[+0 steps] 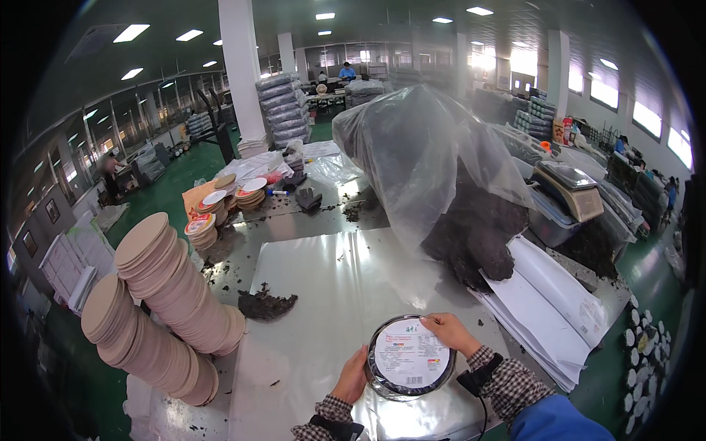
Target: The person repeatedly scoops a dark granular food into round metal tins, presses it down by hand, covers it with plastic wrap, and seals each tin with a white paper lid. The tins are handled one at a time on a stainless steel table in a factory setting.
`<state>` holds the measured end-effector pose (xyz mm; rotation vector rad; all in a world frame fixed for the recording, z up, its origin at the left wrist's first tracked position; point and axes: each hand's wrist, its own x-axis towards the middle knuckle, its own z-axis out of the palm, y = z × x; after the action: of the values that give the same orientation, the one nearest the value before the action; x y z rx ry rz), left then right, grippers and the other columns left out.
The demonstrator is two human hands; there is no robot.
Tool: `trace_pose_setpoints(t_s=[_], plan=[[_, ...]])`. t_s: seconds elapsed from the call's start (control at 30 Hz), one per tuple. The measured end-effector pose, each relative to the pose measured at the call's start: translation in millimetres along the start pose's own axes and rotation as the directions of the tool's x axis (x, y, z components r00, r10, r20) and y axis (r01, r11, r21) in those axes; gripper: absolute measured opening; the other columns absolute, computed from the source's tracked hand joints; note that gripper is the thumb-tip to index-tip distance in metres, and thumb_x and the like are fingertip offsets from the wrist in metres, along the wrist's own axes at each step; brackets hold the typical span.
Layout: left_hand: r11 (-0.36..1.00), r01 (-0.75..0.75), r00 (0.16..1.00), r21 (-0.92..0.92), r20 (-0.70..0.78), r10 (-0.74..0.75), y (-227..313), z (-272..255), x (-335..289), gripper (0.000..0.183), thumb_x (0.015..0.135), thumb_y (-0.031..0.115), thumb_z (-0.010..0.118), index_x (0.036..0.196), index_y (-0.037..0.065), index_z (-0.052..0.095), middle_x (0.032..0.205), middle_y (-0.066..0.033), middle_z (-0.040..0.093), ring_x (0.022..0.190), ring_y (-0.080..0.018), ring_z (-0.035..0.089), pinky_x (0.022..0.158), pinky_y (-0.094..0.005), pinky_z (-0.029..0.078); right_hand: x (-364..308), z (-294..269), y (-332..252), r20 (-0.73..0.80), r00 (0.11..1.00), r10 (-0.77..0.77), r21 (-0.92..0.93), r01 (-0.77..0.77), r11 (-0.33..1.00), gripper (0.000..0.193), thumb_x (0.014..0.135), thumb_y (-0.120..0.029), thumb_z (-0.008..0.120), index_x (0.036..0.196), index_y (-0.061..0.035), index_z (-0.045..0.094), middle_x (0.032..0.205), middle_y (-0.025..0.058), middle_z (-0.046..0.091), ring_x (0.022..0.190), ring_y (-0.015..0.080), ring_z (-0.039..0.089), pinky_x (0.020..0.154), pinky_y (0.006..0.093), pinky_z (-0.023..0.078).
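Note:
Near the table's front edge is a round dark pack with a white printed label on its face and what looks like clear wrapping around its rim. My left hand grips its left side, fingers mostly behind the rim. At the upper right, my right hand holds the edge, thumb over the label. Beneath it lies a clear plastic sheet on the shiny metal table. A clump of dark, flaky material sits at the sheet's left side.
Two leaning stacks of tan round discs stand at left. A large clear plastic bag partly covers a dark heap. White printed sheets and a scale are at right. Labelled disc stacks and dark gloves lie farther back.

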<state>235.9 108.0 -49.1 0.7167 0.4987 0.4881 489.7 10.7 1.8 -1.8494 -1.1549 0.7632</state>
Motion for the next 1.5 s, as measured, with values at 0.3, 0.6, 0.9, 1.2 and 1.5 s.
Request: trace_pose_setpoints(t_s=[0.3,0.6,0.9,1.2,1.5], plan=[[0.998,-0.059,0.995,-0.026,0.076,0.061,-9,-24,3,0.044,0.107,0.027,0.040,0.137,-0.005,0.044,0.131,-0.0109,0.057,0.121,-0.0178,0.054,0.106,-0.0324,0.042,-2,2,0,-0.030,0.997,0.065,0.102,-0.062,0.993,0.042,0.095,-0.035,0.063,0.105,0.0044,0.069,0.084,0.0077,0.070,0.074,0.0123,0.062,0.069,0.0285,0.051],[0.996,-0.053,0.995,-0.066,0.086,0.059,-13,-31,5,0.043,0.106,0.022,0.041,0.139,-0.006,0.041,0.135,-0.0117,0.054,0.125,-0.0181,0.052,0.108,-0.0324,0.042,-4,1,1,-0.022,0.995,0.093,0.188,-0.087,0.978,0.044,0.093,-0.036,0.064,0.104,0.0056,0.069,0.084,0.0108,0.071,0.075,0.0147,0.064,0.070,0.0291,0.051],[0.992,-0.071,0.997,-0.103,0.009,0.072,-10,-23,3,0.035,0.106,0.018,0.039,0.129,-0.008,0.048,0.126,-0.0157,0.060,0.114,-0.0205,0.060,0.102,-0.0324,0.048,-4,0,-3,0.002,0.994,0.110,0.258,-0.107,0.960,0.037,0.095,-0.030,0.064,0.105,0.0054,0.069,0.088,0.0060,0.070,0.078,0.0116,0.062,0.071,0.0270,0.050],[0.996,-0.047,0.995,-0.073,0.084,0.053,-4,-22,-1,0.043,0.107,0.024,0.040,0.138,-0.004,0.042,0.134,-0.0114,0.056,0.121,-0.0188,0.056,0.105,-0.0330,0.044,-5,2,0,-0.013,0.994,0.110,0.269,-0.102,0.958,0.040,0.093,-0.033,0.065,0.104,0.0052,0.070,0.086,0.0086,0.071,0.077,0.0130,0.064,0.072,0.0283,0.051],[0.990,0.142,0.989,0.004,0.043,-0.142,24,20,-4,0.032,0.098,0.028,0.061,0.105,-0.003,0.065,0.100,-0.0064,0.069,0.095,-0.0153,0.062,0.088,-0.0316,0.050,-1,-23,18,0.123,0.990,-0.062,0.450,0.000,0.893,0.052,0.104,-0.037,0.045,0.138,0.0010,0.050,0.127,0.0099,0.061,0.115,0.0168,0.056,0.104,0.0313,0.042]])
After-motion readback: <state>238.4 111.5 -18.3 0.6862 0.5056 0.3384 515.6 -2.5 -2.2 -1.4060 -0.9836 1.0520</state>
